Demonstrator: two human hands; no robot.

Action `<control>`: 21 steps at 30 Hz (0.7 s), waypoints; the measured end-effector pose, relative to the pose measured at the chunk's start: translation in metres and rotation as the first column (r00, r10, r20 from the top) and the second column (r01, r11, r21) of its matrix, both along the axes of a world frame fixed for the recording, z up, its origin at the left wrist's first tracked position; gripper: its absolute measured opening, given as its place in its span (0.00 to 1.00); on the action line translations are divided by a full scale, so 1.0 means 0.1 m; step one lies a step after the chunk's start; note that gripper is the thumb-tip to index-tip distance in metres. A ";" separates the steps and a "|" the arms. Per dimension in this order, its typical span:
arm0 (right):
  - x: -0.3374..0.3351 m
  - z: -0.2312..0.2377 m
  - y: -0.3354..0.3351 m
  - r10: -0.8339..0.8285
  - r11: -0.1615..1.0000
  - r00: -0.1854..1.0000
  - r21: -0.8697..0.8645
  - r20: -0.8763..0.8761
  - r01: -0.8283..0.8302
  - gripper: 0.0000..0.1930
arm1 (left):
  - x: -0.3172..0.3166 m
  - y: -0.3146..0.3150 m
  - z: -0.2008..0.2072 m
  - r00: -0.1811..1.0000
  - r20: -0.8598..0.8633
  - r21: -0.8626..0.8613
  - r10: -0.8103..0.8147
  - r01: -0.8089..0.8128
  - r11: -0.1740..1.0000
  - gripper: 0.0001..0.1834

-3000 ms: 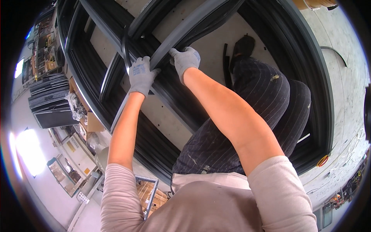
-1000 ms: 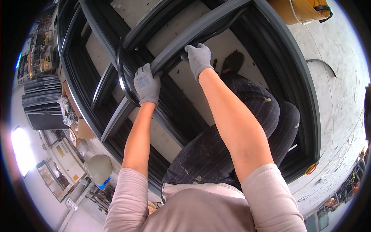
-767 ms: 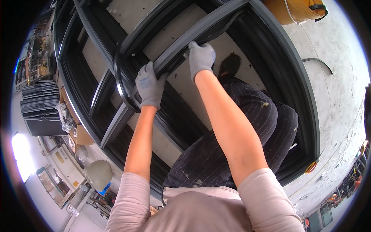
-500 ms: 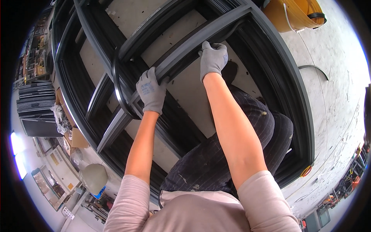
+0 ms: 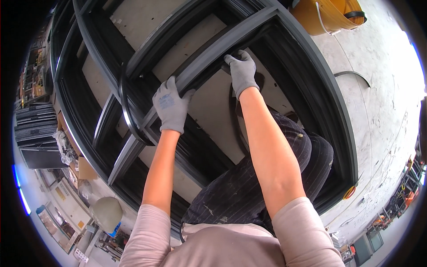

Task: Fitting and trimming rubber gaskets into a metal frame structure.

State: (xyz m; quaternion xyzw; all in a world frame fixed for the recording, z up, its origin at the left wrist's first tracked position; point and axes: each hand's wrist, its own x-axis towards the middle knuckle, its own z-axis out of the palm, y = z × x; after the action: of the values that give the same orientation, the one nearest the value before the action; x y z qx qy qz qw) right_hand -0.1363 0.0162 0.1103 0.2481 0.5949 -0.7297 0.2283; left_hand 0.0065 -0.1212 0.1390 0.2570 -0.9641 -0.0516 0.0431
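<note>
Large dark grey window frames (image 5: pixel 322 84), made of metal profiles, lie stacked below me. My left hand (image 5: pixel 171 107), in a grey glove, straddles a grey frame bar (image 5: pixel 211 53), its fingers over one edge and its thumb at the other. Farther right, the gloved right hand (image 5: pixel 243 71) is closed by the inner side of the same bar. It pinches a thin black strip (image 5: pixel 234 111) that looks like rubber gasket and hangs in a curve inside the opening. Its fingertips are partly hidden. Another black strip (image 5: pixel 126 109) loops over the bars left of my left hand.
A yellow bucket (image 5: pixel 322 18) stands at the far right, with a curved black strip (image 5: pixel 356 74) on the floor nearer. My bent legs (image 5: pixel 284 164) are within the frame's outline. At left are stacked dark panels (image 5: pixel 35 127), a cardboard box (image 5: pixel 85 168) and a rounded beige object (image 5: pixel 106 211).
The right hand has shifted slightly nearer and turned, and a hanging length of black strip now shows beneath it. My left thumb stands farther out. The whole view has shifted a little.
</note>
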 end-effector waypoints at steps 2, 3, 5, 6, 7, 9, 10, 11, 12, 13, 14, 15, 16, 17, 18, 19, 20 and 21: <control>-0.01 0.05 0.01 0.009 0.999 1.000 0.032 0.000 -0.009 0.22 | -0.07 0.04 0.00 0.997 -0.067 -0.030 -0.044 0.043 0.999 0.30; -0.03 0.07 0.02 0.051 0.997 0.999 0.067 -0.015 -0.050 0.21 | -0.07 0.04 0.00 0.998 -0.054 0.006 -0.015 0.016 1.000 0.30; -0.01 0.14 0.01 0.065 0.994 0.998 0.094 -0.017 -0.063 0.21 | -0.06 0.04 -0.01 0.999 -0.038 0.043 0.002 -0.001 0.999 0.30; 0.00 0.18 0.01 0.057 0.994 0.998 0.093 -0.017 -0.055 0.21 | -0.06 0.05 -0.01 0.999 -0.028 0.039 0.021 -0.020 0.999 0.30; 0.00 0.25 0.03 0.091 0.981 0.995 0.174 -0.047 -0.082 0.20 | -0.09 0.06 -0.02 0.999 -0.019 0.037 0.037 -0.036 0.999 0.30; -0.03 0.18 0.07 0.161 0.970 0.983 0.196 -0.089 -0.141 0.21 | -0.07 0.05 -0.05 1.000 -0.024 0.018 0.018 -0.017 1.000 0.30; -0.09 0.11 0.10 0.145 0.972 0.985 0.201 -0.095 -0.123 0.21 | -0.09 0.08 -0.04 0.999 -0.033 0.002 0.005 -0.005 1.000 0.30; -0.16 0.05 0.14 0.156 0.974 0.986 0.177 -0.061 -0.143 0.20 | -0.12 0.09 -0.03 1.000 -0.018 0.045 -0.001 0.002 0.999 0.30; -0.22 -0.02 0.19 0.168 0.975 0.985 0.153 -0.028 -0.162 0.20 | -0.19 0.12 -0.03 1.000 -0.025 0.051 -0.018 0.020 0.998 0.30; -0.26 -0.02 0.21 0.243 0.956 0.969 0.179 -0.045 -0.231 0.20 | -0.20 0.10 -0.01 0.998 -0.034 0.050 -0.061 0.062 0.997 0.29; -0.28 0.09 0.21 0.238 0.958 0.970 0.176 -0.041 -0.228 0.20 | -0.20 0.08 0.01 0.994 -0.040 0.051 -0.098 0.100 0.994 0.28; -0.31 0.20 0.20 0.282 0.928 0.959 0.258 -0.019 -0.268 0.21 | -0.23 0.08 0.02 0.994 -0.035 0.051 -0.102 0.103 0.993 0.28; -0.36 0.27 0.23 0.322 0.888 0.947 0.346 0.002 -0.303 0.22 | -0.34 0.13 0.02 0.988 -0.076 0.065 -0.135 0.140 0.988 0.29; -0.38 0.15 0.23 0.234 0.940 0.972 0.257 -0.002 -0.226 0.19 | -0.40 0.17 0.01 0.979 -0.118 0.077 -0.165 0.175 0.982 0.30; -0.38 0.12 0.23 0.232 0.938 0.973 0.263 -0.001 -0.224 0.19 | -0.41 0.17 0.00 0.979 -0.120 0.084 -0.166 0.177 0.981 0.30; -0.40 0.08 0.24 0.087 0.974 0.996 0.214 -0.021 -0.080 0.17 | -0.41 0.17 -0.01 0.982 -0.100 0.091 -0.162 0.171 0.981 0.30; -0.42 0.05 0.25 -0.060 0.985 0.998 0.161 -0.034 0.065 0.15 | -0.43 0.18 -0.01 0.984 -0.079 0.097 -0.157 0.164 0.982 0.30; -0.45 0.01 0.27 -0.086 0.983 0.995 0.161 -0.044 0.092 0.13 | -0.45 0.20 -0.01 0.984 -0.084 0.103 -0.155 0.163 0.981 0.30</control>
State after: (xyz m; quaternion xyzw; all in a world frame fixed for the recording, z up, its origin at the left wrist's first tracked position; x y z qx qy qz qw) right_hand -0.1808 0.0433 0.1110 0.2787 0.6450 -0.6926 0.1633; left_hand -0.0385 -0.1013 0.1379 0.1789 -0.9749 -0.1175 0.0608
